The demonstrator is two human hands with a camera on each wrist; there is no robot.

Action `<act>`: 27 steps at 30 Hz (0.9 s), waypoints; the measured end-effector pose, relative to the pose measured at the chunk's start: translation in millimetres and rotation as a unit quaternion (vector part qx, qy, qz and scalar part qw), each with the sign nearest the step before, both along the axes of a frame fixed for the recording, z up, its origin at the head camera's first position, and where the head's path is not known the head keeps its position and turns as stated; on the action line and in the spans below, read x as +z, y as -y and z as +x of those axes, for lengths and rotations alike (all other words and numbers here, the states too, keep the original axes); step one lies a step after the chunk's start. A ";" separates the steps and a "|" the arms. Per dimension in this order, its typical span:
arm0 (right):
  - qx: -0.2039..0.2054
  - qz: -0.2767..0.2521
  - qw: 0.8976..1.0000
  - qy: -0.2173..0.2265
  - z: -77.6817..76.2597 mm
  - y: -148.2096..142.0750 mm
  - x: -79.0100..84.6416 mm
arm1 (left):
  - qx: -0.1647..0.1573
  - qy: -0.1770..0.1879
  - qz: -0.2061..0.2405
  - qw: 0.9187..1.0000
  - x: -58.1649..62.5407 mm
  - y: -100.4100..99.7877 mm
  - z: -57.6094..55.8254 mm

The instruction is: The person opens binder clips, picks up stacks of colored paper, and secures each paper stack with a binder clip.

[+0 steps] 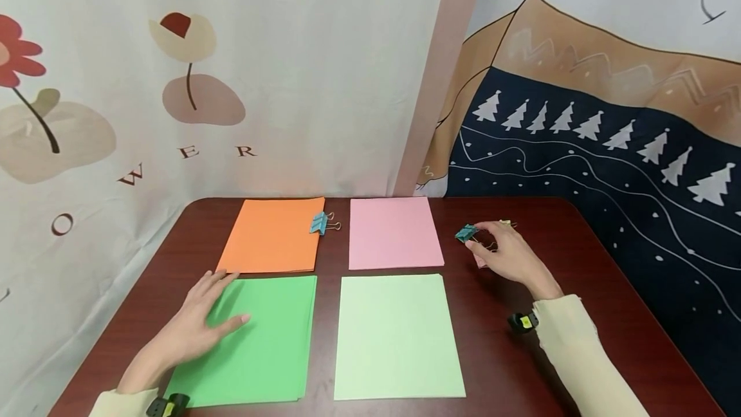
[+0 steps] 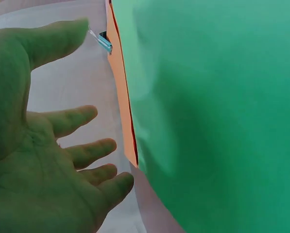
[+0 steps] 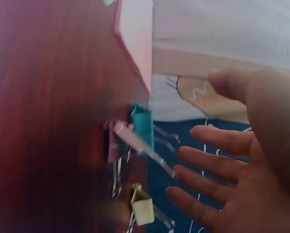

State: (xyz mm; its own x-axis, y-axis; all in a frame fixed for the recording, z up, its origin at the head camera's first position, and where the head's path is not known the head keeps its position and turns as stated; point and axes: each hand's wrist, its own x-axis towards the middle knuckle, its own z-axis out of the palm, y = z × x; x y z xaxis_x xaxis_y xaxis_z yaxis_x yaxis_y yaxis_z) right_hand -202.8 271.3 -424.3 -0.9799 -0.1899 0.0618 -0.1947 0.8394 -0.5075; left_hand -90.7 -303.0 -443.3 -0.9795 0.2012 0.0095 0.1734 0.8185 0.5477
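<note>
The loose blue binder clip (image 1: 466,233) is sitting on the dark table (image 1: 486,365), right of the pink paper (image 1: 396,233). It is lying just left of the right hand (image 1: 509,253), by far the nearer one, whose thumb and fingers are standing parted around nothing in the right wrist view; whether a fingertip is touching the clip, I cannot tell. The clip's wire handles are pointing up and rightward, toward that hand, its body-to-handle axis running the same way. A pink clip (image 3: 114,145) and a yellow clip (image 3: 144,212) are sitting near it. Well apart, the left hand (image 1: 199,314) is spreading its fingers, thumb away, over the green paper (image 1: 266,340).
</note>
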 end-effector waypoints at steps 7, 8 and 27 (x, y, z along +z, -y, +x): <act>-0.027 0.012 0.999 0.014 4.5 -16.0 -11.5 | -0.017 0.017 -0.016 1.000 -6.3 -0.8 5.0; -0.031 0.013 0.999 0.015 4.0 -17.6 -13.0 | -0.019 0.020 -0.020 0.999 -7.0 -0.9 5.0; -0.042 0.010 0.999 -0.014 -5.6 -21.3 -28.3 | -0.032 0.046 -0.026 0.998 -7.6 8.2 2.0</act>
State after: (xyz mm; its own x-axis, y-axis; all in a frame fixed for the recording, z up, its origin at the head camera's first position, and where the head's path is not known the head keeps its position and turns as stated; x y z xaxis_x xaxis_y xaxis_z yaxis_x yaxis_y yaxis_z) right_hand -208.4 292.6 -452.6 -0.9904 -0.1081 0.0862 -0.1365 0.8636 -0.4853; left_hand -88.7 -311.1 -450.9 -0.9606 0.2620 -0.0922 0.1776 0.8346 0.5215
